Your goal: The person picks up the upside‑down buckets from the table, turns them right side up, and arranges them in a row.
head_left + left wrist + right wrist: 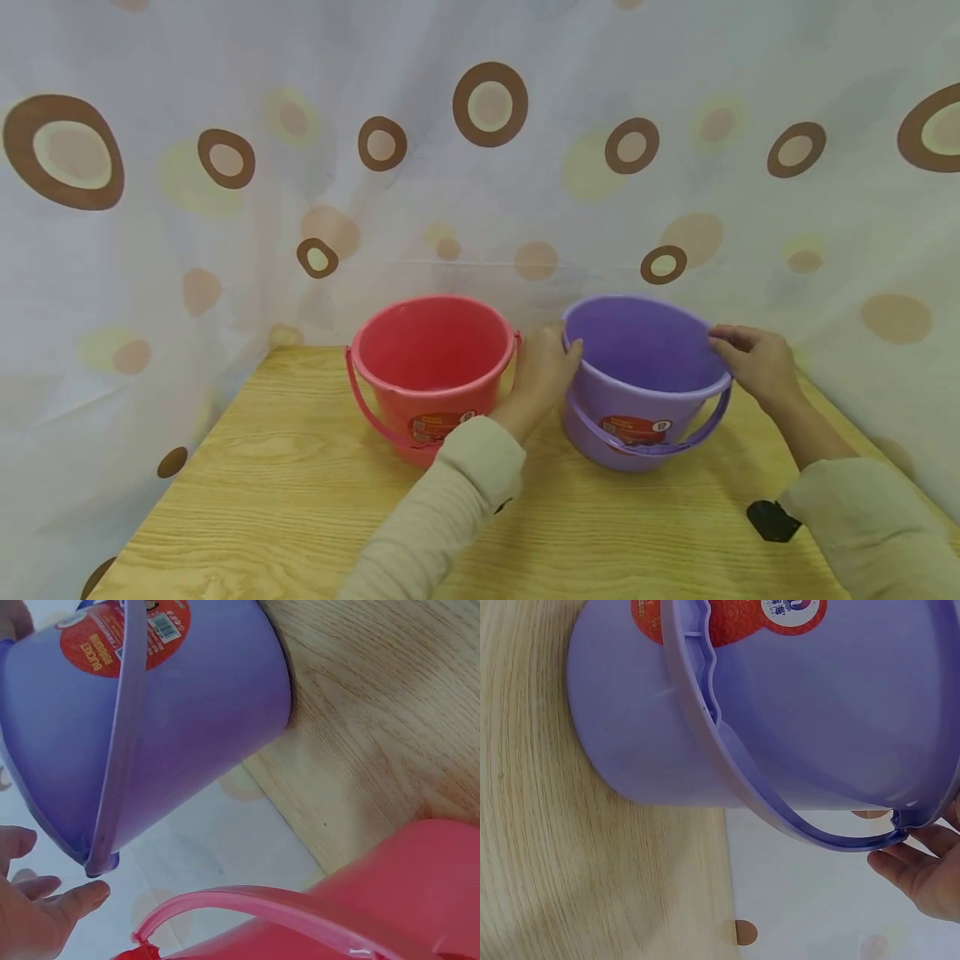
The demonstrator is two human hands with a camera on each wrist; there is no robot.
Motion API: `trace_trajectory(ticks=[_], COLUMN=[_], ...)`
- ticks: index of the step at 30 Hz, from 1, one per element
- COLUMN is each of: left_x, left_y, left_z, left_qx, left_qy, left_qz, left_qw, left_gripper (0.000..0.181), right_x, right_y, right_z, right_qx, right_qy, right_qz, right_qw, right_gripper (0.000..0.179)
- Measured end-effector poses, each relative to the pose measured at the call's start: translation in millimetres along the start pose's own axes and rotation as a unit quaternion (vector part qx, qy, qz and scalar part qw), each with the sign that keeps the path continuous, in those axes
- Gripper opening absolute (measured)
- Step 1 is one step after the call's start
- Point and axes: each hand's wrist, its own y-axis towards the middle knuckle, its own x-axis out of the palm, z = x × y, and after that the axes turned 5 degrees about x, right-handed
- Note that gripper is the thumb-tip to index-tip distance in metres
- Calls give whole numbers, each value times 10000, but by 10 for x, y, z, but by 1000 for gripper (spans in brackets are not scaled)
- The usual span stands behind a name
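A purple bucket (645, 408) stands upright on the table, its handle hanging down in front over a red label. My left hand (546, 367) is by its left rim; in the left wrist view, the spread fingers (79, 901) lie just off the handle joint. At the opposite side, my right hand (761, 367) is at the rim, and in the right wrist view loosely bent fingers (900, 866) reach the handle joint. Part of that hand is hidden behind the rim. Left of my left hand stands a red bucket (450, 412), handle lowered.
The wooden table (262, 500) runs back to a white curtain (420, 217) patterned with brown rings and pale spots. A small black object (772, 521) shows beside my right sleeve (862, 517). My left forearm passes in front of the red bucket's right side.
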Motion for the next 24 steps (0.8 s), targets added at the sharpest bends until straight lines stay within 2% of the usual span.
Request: trace_trajectory(ticks=[4,8,11,15,19,24], left_x=[-72,-183,-280,-414,-535,-646], left_y=[-33,-94,-153,-225,-292,-372], left_z=[25,15,-19,-83,-150,-232], left_qx=[192,332,682,1240,1558,1909], left_qy=[-86,-79,209,442,462,542], left_qz=[-1,-142,-97,249,535,754], left_qw=[9998,9993,9974,9910,9853,9772], left_gripper=[30,35,34,29,27,26], right_x=[-9,-10,-4,2,12,62], right_y=[-16,-41,-61,-107,-193,-350], right_z=[-18,-28,-47,-101,-171,-226], right_qx=[61,-30,-214,-441,-890,-1707], right_qy=[-33,-48,-107,-87,55,265], right_qz=[-53,114,440,937,1465,2123], right_qw=[10000,9999,9987,9946,9852,9618], right_gripper=[44,43,41,36,31,22])
